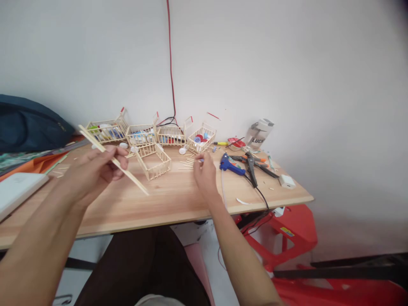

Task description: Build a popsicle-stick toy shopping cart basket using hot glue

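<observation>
My left hand (103,163) is closed around a pair of long, pale wooden sticks (135,180), held slanted above the table's left part. Just right of it stands a small open frame (154,163) built of short sticks. My right hand (205,174) is lowered to the tabletop with its fingers drawn together, beside a loose group of short wooden sticks (188,163). What lies between those fingertips is too small to make out. Behind both hands are several little stick-built carts, among them a cart (201,138) holding coloured bits.
A blue glue gun (234,165) and dark-handled cutters (251,170) lie to the right, near a white adapter (287,182). Farther back are a red dish (236,143) and a clear pouch (259,134). A white box (21,189) and dark bag (33,123) occupy the left.
</observation>
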Action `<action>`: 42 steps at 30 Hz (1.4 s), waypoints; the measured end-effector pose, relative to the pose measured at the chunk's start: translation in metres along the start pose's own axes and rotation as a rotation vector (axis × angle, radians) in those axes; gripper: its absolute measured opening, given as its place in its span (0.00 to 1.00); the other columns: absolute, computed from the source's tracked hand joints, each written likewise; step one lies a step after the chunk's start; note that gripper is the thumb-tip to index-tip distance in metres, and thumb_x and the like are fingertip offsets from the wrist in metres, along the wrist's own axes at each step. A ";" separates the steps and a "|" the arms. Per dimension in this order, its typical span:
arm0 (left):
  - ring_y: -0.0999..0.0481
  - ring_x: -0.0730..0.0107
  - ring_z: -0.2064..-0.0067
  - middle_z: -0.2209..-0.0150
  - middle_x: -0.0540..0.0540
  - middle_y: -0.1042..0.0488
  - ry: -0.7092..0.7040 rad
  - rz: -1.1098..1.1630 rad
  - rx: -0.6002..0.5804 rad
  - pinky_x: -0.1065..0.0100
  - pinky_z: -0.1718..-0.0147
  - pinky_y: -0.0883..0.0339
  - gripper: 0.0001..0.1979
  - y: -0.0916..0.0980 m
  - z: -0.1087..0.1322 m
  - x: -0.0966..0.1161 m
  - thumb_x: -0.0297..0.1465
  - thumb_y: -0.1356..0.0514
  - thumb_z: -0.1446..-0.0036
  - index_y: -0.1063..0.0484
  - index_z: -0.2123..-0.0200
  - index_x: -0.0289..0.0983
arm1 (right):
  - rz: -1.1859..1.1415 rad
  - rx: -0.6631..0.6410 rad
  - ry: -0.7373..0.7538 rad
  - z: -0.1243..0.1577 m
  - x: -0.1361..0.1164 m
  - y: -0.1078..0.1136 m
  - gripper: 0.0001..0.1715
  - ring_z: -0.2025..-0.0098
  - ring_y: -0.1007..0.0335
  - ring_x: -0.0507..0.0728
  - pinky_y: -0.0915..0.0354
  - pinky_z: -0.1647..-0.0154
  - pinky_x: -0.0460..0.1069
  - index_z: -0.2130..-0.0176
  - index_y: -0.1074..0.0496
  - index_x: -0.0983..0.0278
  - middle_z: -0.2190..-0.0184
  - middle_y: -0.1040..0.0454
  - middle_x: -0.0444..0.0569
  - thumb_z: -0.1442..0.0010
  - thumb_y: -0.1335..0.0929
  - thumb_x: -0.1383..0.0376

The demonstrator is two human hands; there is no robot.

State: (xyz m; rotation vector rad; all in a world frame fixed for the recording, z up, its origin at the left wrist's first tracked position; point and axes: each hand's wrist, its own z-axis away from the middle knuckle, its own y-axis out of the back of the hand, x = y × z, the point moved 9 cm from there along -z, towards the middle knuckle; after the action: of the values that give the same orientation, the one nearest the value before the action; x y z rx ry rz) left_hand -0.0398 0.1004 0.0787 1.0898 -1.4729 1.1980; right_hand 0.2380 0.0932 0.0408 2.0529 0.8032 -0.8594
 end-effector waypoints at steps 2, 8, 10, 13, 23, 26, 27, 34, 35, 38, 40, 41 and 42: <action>0.36 0.75 0.76 0.77 0.48 0.29 0.037 0.044 -0.096 0.75 0.78 0.40 0.09 -0.015 -0.006 -0.011 0.35 0.38 0.43 0.25 0.69 0.34 | -0.132 -0.130 0.012 0.015 -0.022 -0.019 0.06 0.63 0.29 0.55 0.33 0.62 0.48 0.60 0.34 0.60 0.63 0.25 0.48 0.37 0.38 0.63; 0.30 0.73 0.69 0.71 0.46 0.26 0.036 0.087 -0.228 0.74 0.71 0.34 0.13 -0.046 -0.019 -0.022 0.39 0.34 0.46 0.25 0.68 0.33 | -0.388 -0.497 -0.013 0.027 -0.069 -0.073 0.10 0.66 0.25 0.53 0.33 0.64 0.46 0.66 0.29 0.61 0.70 0.22 0.43 0.37 0.35 0.58; 0.30 0.73 0.69 0.70 0.46 0.26 0.017 0.067 -0.254 0.73 0.71 0.34 0.15 -0.051 -0.023 -0.020 0.41 0.33 0.47 0.25 0.69 0.33 | -0.427 -0.553 0.005 0.023 -0.076 -0.080 0.08 0.67 0.25 0.52 0.34 0.65 0.46 0.68 0.29 0.61 0.71 0.22 0.43 0.39 0.34 0.60; 0.29 0.74 0.69 0.69 0.46 0.26 0.018 0.046 -0.224 0.73 0.70 0.34 0.15 -0.047 -0.030 -0.019 0.40 0.31 0.50 0.25 0.69 0.33 | -0.432 -0.582 0.029 0.016 -0.078 -0.079 0.10 0.69 0.27 0.51 0.35 0.66 0.45 0.71 0.31 0.62 0.72 0.24 0.42 0.39 0.35 0.61; 0.31 0.78 0.73 0.73 0.50 0.28 0.041 0.147 -0.087 0.72 0.71 0.34 0.16 -0.014 -0.056 -0.029 0.38 0.27 0.58 0.24 0.72 0.32 | -0.193 -0.719 -0.079 0.023 -0.055 -0.084 0.15 0.80 0.41 0.49 0.45 0.76 0.45 0.74 0.33 0.61 0.80 0.30 0.41 0.40 0.37 0.58; 0.30 0.77 0.74 0.75 0.49 0.28 0.052 0.112 -0.088 0.72 0.72 0.34 0.17 -0.010 -0.060 -0.030 0.39 0.27 0.59 0.23 0.72 0.32 | -0.150 -0.694 -0.058 0.020 -0.054 -0.085 0.14 0.77 0.38 0.51 0.43 0.74 0.46 0.73 0.32 0.61 0.78 0.30 0.43 0.40 0.37 0.57; 0.30 0.77 0.74 0.76 0.48 0.28 0.050 0.099 -0.086 0.72 0.73 0.34 0.17 -0.005 -0.061 -0.028 0.39 0.27 0.58 0.23 0.72 0.32 | -0.122 -0.660 -0.035 0.017 -0.053 -0.082 0.14 0.76 0.37 0.51 0.42 0.73 0.47 0.72 0.32 0.61 0.77 0.29 0.43 0.40 0.37 0.57; 0.40 0.78 0.83 0.85 0.52 0.35 -0.029 -0.314 0.112 0.71 0.82 0.46 0.13 0.091 -0.075 -0.001 0.41 0.32 0.53 0.22 0.74 0.35 | 0.076 -0.487 -0.057 0.007 -0.026 -0.051 0.17 0.76 0.36 0.54 0.41 0.73 0.48 0.74 0.34 0.59 0.79 0.33 0.44 0.39 0.38 0.54; 0.41 0.77 0.83 0.87 0.53 0.37 -0.039 -0.438 0.148 0.70 0.82 0.49 0.12 0.107 -0.080 0.001 0.40 0.33 0.52 0.22 0.74 0.36 | 0.087 -0.485 -0.070 0.009 -0.023 -0.050 0.17 0.76 0.37 0.54 0.42 0.74 0.49 0.74 0.35 0.59 0.79 0.33 0.44 0.40 0.38 0.52; 0.38 0.74 0.82 0.87 0.55 0.36 -0.081 -0.811 0.263 0.69 0.78 0.47 0.09 0.145 -0.092 0.004 0.37 0.36 0.50 0.21 0.67 0.39 | 0.106 -0.491 -0.079 0.016 -0.015 -0.051 0.18 0.76 0.38 0.55 0.42 0.73 0.49 0.75 0.35 0.59 0.79 0.33 0.44 0.40 0.38 0.51; 0.32 0.70 0.75 0.83 0.55 0.34 -0.174 -0.985 0.299 0.68 0.71 0.41 0.10 0.153 -0.097 0.006 0.37 0.37 0.49 0.21 0.64 0.40 | 0.118 -0.507 -0.091 0.022 -0.010 -0.052 0.18 0.75 0.37 0.56 0.41 0.73 0.49 0.74 0.35 0.58 0.78 0.34 0.44 0.40 0.38 0.51; 0.29 0.67 0.70 0.80 0.53 0.31 -0.244 -1.030 0.335 0.67 0.67 0.40 0.10 0.154 -0.097 0.008 0.36 0.38 0.48 0.21 0.63 0.40 | 0.127 -0.518 -0.099 0.025 -0.007 -0.051 0.17 0.74 0.37 0.56 0.41 0.72 0.49 0.74 0.35 0.58 0.78 0.34 0.44 0.40 0.38 0.51; 0.27 0.63 0.65 0.75 0.50 0.28 -0.322 -1.059 0.364 0.65 0.62 0.38 0.10 0.152 -0.096 0.011 0.36 0.38 0.47 0.21 0.62 0.40 | 0.137 -0.530 -0.106 0.028 -0.004 -0.050 0.17 0.74 0.37 0.56 0.41 0.72 0.49 0.74 0.35 0.58 0.78 0.34 0.44 0.39 0.38 0.51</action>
State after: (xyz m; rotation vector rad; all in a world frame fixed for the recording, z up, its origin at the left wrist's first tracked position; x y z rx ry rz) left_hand -0.1785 0.2144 0.0732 2.0222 -0.6506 0.5238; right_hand 0.1897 0.0951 0.0104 1.5611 0.7294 -0.5937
